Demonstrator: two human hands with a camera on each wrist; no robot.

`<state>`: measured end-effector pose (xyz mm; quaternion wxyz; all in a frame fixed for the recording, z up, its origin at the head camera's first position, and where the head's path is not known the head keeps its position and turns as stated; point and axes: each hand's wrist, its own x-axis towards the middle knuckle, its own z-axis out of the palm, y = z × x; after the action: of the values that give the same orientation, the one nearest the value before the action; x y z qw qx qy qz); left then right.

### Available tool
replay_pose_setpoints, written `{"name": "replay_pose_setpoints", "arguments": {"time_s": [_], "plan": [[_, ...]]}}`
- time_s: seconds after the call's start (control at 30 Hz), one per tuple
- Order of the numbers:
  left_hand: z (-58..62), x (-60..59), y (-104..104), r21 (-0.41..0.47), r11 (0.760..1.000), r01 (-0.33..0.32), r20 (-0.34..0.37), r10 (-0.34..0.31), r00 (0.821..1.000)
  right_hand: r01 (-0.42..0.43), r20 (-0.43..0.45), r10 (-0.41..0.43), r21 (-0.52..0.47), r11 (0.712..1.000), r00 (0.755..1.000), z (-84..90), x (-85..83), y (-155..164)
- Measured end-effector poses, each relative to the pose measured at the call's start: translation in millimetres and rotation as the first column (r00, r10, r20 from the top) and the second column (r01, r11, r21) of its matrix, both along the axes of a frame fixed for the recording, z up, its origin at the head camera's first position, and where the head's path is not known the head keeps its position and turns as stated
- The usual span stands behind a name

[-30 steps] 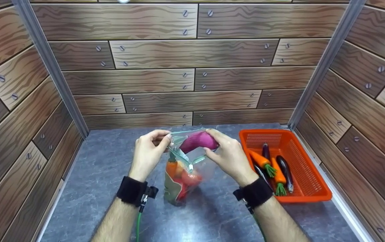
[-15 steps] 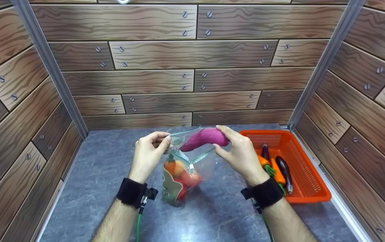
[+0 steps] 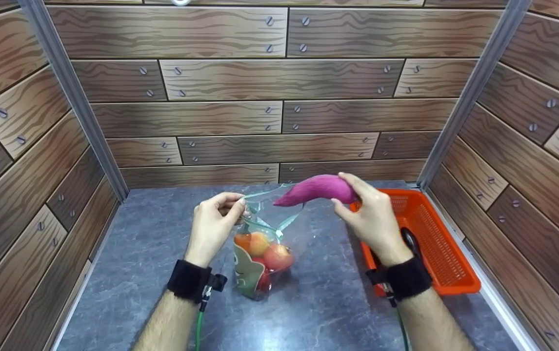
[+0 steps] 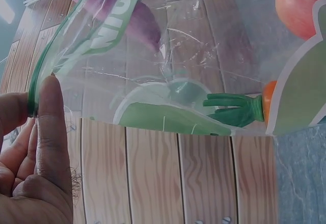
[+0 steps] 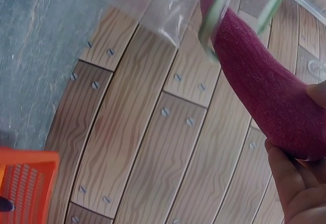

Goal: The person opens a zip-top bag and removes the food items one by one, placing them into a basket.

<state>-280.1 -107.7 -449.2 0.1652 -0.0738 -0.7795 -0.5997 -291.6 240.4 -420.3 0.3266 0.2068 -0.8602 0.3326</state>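
Observation:
My left hand (image 3: pixel 212 220) pinches the green-edged rim of a clear zip bag (image 3: pixel 301 239), its mouth parted. Inside the bag lie a red-yellow apple-like fruit (image 3: pixel 277 257), a yellowish one (image 3: pixel 259 243) and a carrot, whose green top (image 4: pixel 234 108) shows in the left wrist view. In my right hand (image 3: pixel 374 219) is a purple sweet potato (image 3: pixel 316 189), gripped by its thick end. Its thin tip points left, at the bag's mouth; in the right wrist view the green rim crosses in front of that tip.
An orange-red plastic basket (image 3: pixel 448 243) stands at the right of the grey table (image 3: pixel 152 273), partly behind my right forearm. A dark eggplant (image 3: pixel 410 240) shows inside it. Wood-plank panels (image 3: pixel 279 78) enclose the back and both sides.
My right hand has moved right and a little up, drawing the sweet potato mostly out of the bag's mouth. The left hand keeps its pinch nearly in place.

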Motion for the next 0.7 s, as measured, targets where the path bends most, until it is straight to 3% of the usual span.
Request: {"name": "replay_pose_setpoints", "arguments": {"time_s": [0.3,0.7], "plan": [[0.0,2.7,-1,-0.006,1.0,-0.008,-0.005,0.008,1.0,0.047,-0.006,-0.048,-0.089,0.995,0.999,2.1,-1.9,28],[-4.3,0.6,-2,-0.018,1.0,-0.011,-0.006,0.011,1.0,0.151,0.012,-0.151,-0.136,0.979,0.988,0.2,-4.3,66]]}}
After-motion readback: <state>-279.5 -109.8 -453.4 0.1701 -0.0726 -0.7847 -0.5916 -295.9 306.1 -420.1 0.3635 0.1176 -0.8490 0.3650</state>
